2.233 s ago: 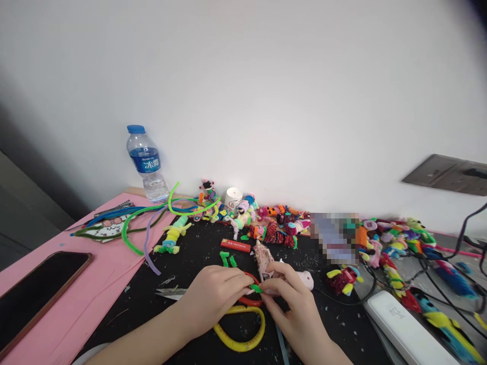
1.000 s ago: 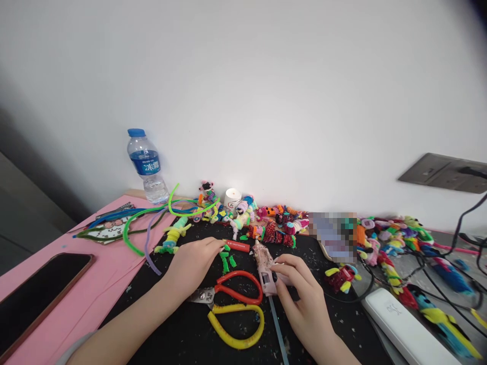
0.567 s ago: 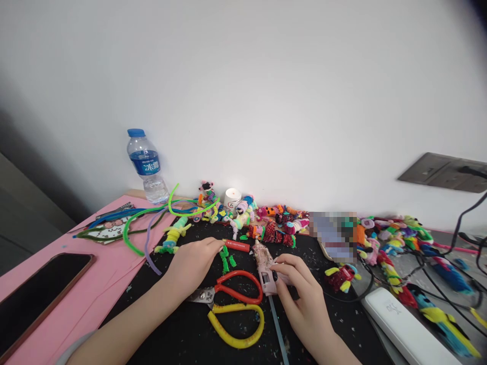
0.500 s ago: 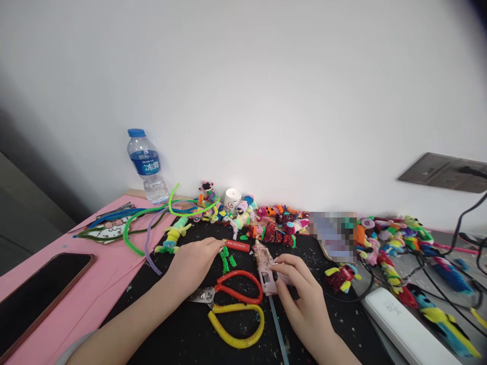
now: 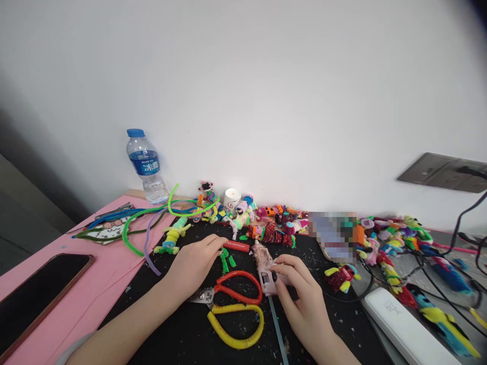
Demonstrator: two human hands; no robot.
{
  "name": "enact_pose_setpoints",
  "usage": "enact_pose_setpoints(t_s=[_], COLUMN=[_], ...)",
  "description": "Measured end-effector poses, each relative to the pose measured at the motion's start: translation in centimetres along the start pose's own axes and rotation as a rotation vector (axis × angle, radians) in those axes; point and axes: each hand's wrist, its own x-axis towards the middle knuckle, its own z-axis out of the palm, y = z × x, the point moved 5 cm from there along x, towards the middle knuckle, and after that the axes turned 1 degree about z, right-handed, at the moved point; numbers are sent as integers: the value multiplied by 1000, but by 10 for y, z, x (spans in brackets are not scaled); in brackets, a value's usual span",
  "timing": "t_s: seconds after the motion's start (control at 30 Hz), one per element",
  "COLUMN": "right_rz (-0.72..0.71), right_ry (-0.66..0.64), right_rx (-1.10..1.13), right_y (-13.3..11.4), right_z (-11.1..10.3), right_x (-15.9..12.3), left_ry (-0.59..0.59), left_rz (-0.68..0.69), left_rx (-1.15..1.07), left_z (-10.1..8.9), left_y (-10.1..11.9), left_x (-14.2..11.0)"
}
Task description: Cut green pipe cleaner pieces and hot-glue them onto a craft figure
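My left hand is closed, its fingertips together over the left end of a red lighter with white print. Just below those fingers lie small green chenille pieces on the black mat. My right hand grips a pale pink hot glue gun by its handle, thumb and fingers around it. The gun lies on its side, nozzle pointing away and stained brown. A clear glue stick sticks out of its back. Between my hands rest scissors with one red and one yellow handle loop.
Chenille figures line the wall, with a white paper cup among them. A water bottle stands at left above loose chenille stems. A dark phone lies at left. At right are a white power bank and black cables.
My left fingertips have shifted slightly onto the lighter's end, covering its tip. My right hand and the glue gun have hardly moved.
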Motion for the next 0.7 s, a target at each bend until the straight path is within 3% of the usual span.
enact_pose_setpoints(t_s=[0.37,0.7], right_rz=[10,8], right_ry=[-32,-26], right_rx=[18,13], right_y=[1,0], right_z=[1,1], right_x=[0,1], left_ry=[-46,-95], left_rz=[3,-165], left_rx=[27,54], left_z=[-1,-10], left_y=[5,5], left_x=[-1,0])
